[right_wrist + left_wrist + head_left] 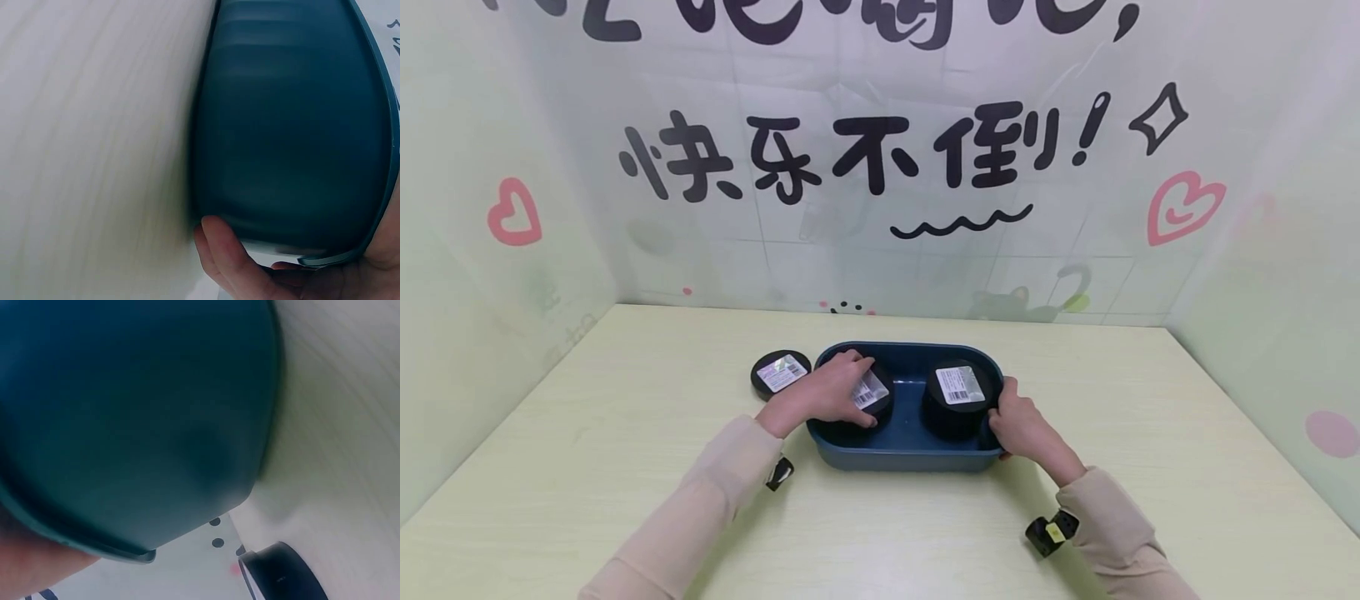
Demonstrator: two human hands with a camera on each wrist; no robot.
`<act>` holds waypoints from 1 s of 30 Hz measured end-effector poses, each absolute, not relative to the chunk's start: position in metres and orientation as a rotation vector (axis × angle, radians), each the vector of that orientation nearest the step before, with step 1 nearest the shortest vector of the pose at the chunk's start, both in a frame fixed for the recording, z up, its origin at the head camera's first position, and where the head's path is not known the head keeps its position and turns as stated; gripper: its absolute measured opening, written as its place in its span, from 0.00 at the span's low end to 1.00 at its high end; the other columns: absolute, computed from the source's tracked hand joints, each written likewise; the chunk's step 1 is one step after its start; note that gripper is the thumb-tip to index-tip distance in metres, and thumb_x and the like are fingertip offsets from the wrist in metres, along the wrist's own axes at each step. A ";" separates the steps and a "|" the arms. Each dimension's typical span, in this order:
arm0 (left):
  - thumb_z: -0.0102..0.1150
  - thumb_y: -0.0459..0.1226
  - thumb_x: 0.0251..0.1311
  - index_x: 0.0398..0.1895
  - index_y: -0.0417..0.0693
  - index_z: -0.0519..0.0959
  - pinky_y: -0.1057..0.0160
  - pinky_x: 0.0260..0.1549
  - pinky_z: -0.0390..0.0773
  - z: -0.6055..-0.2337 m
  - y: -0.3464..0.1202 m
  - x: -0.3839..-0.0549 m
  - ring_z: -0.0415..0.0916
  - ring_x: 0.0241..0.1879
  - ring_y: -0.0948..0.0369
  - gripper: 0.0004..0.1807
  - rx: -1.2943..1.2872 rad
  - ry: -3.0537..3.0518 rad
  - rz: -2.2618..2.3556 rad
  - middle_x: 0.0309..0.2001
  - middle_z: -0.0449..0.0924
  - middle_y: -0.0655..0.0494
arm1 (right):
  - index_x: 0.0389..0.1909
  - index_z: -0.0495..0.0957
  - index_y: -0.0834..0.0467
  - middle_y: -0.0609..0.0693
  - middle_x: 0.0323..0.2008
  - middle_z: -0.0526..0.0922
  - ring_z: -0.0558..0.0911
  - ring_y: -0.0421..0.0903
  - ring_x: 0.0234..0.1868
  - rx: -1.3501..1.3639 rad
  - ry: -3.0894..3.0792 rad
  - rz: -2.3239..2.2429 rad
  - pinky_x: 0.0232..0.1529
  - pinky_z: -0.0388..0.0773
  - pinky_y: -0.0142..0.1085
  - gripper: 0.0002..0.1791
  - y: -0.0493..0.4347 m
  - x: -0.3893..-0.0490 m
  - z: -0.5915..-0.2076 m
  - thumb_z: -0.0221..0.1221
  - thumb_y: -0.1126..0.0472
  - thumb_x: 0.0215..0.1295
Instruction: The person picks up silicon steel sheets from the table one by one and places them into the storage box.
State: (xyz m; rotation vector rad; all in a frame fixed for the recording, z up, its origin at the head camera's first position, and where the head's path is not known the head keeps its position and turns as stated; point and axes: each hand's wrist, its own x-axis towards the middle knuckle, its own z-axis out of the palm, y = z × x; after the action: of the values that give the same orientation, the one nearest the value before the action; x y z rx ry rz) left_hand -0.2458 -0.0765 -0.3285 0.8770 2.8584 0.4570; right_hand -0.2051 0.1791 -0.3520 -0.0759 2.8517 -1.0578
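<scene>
A dark blue oblong basin [906,461] rests on the table with two black round containers in it, each with a white label on top. My left hand [833,392] reaches over the basin's left end and grips the left container [883,402], its thumb at the near side. The right container [961,392] stands near the other end. At that end my right hand [1024,423] holds the basin by its wall. In the right wrist view, fingers [228,250] curl under the basin's outer side. The left wrist view shows mostly the basin's outside [144,425].
Another black round container [781,372] with a label sits on the pale wooden table [887,542], just left of the basin. Behind the table hangs a white printed backdrop [880,267]. Small black cameras are worn at the left wrist [780,472] and right wrist [1051,533].
</scene>
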 end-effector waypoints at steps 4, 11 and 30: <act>0.68 0.46 0.40 0.57 0.28 0.63 0.58 0.46 0.69 -0.329 -0.076 -0.247 0.65 0.44 0.53 0.44 0.865 2.850 0.445 0.50 0.67 0.40 | 0.53 0.49 0.71 0.78 0.30 0.69 0.77 0.53 0.14 -0.072 2.851 -1.059 0.12 0.74 0.38 0.22 0.179 -0.205 -0.352 0.40 0.70 0.57; 0.68 0.46 0.40 0.57 0.28 0.63 0.57 0.45 0.69 -0.331 -0.074 -0.249 0.65 0.44 0.53 0.44 0.860 2.842 0.412 0.48 0.67 0.40 | 0.53 0.49 0.71 0.77 0.29 0.69 0.77 0.54 0.15 -0.065 2.856 -1.051 0.12 0.74 0.38 0.22 0.179 -0.205 -0.352 0.40 0.70 0.56; 0.70 0.48 0.37 0.62 0.35 0.59 0.55 0.47 0.68 -0.334 -0.071 -0.248 0.60 0.48 0.50 0.49 0.762 2.800 0.413 0.52 0.62 0.39 | 0.53 0.49 0.71 0.78 0.28 0.70 0.77 0.53 0.14 -0.068 2.870 -1.042 0.13 0.74 0.38 0.23 0.178 -0.204 -0.352 0.40 0.70 0.56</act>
State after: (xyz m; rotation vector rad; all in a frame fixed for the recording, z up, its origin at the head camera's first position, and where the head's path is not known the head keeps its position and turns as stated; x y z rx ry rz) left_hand -0.2483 -0.0706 -0.3344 0.7623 2.8003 0.4132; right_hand -0.2041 0.1784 -0.3524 -0.0678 2.8704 -1.0420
